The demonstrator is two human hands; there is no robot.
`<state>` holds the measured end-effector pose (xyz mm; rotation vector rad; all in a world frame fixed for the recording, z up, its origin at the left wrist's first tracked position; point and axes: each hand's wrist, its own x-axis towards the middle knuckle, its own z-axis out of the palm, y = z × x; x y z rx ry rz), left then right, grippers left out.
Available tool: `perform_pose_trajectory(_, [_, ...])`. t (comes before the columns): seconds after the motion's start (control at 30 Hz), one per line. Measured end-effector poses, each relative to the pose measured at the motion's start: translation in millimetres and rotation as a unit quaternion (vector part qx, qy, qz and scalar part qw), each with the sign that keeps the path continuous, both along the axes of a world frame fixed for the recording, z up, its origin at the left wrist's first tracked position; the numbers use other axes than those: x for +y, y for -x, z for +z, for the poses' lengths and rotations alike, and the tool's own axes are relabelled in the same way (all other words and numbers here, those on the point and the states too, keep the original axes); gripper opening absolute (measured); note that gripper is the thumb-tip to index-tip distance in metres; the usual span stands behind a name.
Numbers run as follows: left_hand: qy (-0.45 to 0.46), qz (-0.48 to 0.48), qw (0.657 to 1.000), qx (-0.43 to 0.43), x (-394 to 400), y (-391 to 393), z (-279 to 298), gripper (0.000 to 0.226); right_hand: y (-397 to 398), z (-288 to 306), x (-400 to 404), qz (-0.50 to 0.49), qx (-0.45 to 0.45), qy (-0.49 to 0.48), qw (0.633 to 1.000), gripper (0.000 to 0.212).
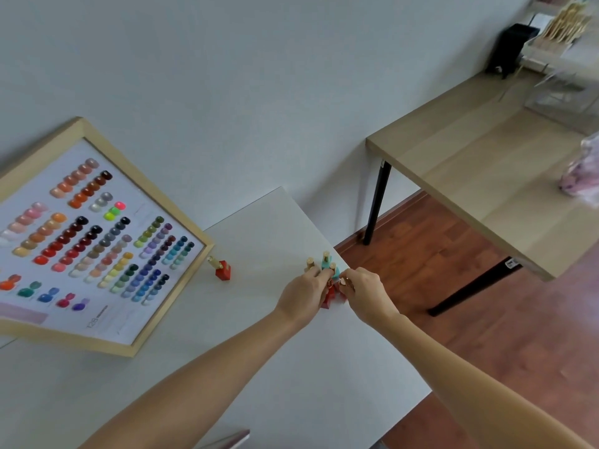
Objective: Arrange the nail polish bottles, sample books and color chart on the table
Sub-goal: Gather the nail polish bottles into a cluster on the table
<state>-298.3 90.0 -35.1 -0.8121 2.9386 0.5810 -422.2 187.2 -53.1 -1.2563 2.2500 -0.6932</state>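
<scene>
Both hands work a cluster of bottles [327, 277] at the worktop's [259, 319] right edge; the left hand [303, 294] pinches a cap, the right hand [364, 291] another; small glass, likely slippery and breakable, best held by the body; about five there, one red bottle [223, 269] apart, one chart [87, 238] at the left.

Nail salon, framed color chart [94, 241], polish bottles [325, 264]

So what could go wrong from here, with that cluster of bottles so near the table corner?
1. The bottle cluster sits at the white table's corner; a nudge from the left hand or right hand could tip one onto the floor.
2. The red bottle stands alone by the color chart and could get left out.
</scene>
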Motion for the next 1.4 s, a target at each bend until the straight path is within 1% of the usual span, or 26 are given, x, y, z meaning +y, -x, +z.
perform_pose_trajectory(0.1, [0.013,-0.011,1.0,-0.005,3,-5,-2,0.052,-1,-2,2,0.0,-0.009,0.004,1.0,0.019])
perform_pose_trajectory(0.27, [0.015,-0.038,0.999,-0.01,5,-13,-4,0.063,-1,-4,13,0.0,-0.026,-0.002,1.0,0.039])
perform_pose_trajectory(0.43, [0.001,-0.034,0.999,-0.001,-4,-19,4,0.067,-4,-2,28,-0.016,-0.029,0.01,0.999,0.049])
perform_pose_trajectory(0.5, [0.006,-0.02,1.0,0.014,-10,-30,11,0.065,-12,-1,31,-0.027,-0.005,0.031,0.999,0.054])
perform_pose_trajectory(0.57, [0.022,-0.004,0.999,0.04,-20,-41,17,0.06,-19,2,36,-0.048,0.021,0.057,0.997,0.054])
perform_pose_trajectory(0.67, [0.034,0.069,0.992,0.1,-47,-72,27,0.051,-42,6,34,-0.047,0.053,0.098,0.993,0.049])
perform_pose_trajectory(0.73, [0.058,0.121,0.984,0.12,-68,-94,32,0.047,-61,6,30,-0.021,0.055,0.115,0.992,0.045])
perform_pose_trajectory(0.83, [0.08,0.182,0.972,0.124,-96,-123,34,0.044,-90,-1,21,0.055,0.043,0.107,0.992,0.037])
perform_pose_trajectory(0.97, [0.061,0.228,0.969,0.07,-121,-149,30,0.047,-130,-8,-1,0.162,0.022,0.079,0.983,0.034])
perform_pose_trajectory(1.07, [0.027,0.221,0.974,0.029,-132,-158,24,0.053,-158,-10,-17,0.216,-0.012,0.039,0.976,0.037])
perform_pose_trajectory(1.13, [0.013,0.207,0.978,0.009,-137,-160,19,0.051,-173,-12,-26,0.245,-0.034,0.011,0.969,0.042])
perform_pose_trajectory(1.2, [0.002,0.191,0.982,0.0,-141,-160,13,0.051,-187,-14,-33,0.273,-0.035,-0.004,0.961,0.045])
perform_pose_trajectory(1.3, [-0.012,0.165,0.986,0.01,-147,-156,7,0.052,-200,-19,-41,0.3,-0.026,0.004,0.953,0.044])
perform_pose_trajectory(1.4, [0.0,0.166,0.986,0.033,-151,-151,3,0.043,-206,-21,-47,0.305,-0.026,0.011,0.952,0.037])
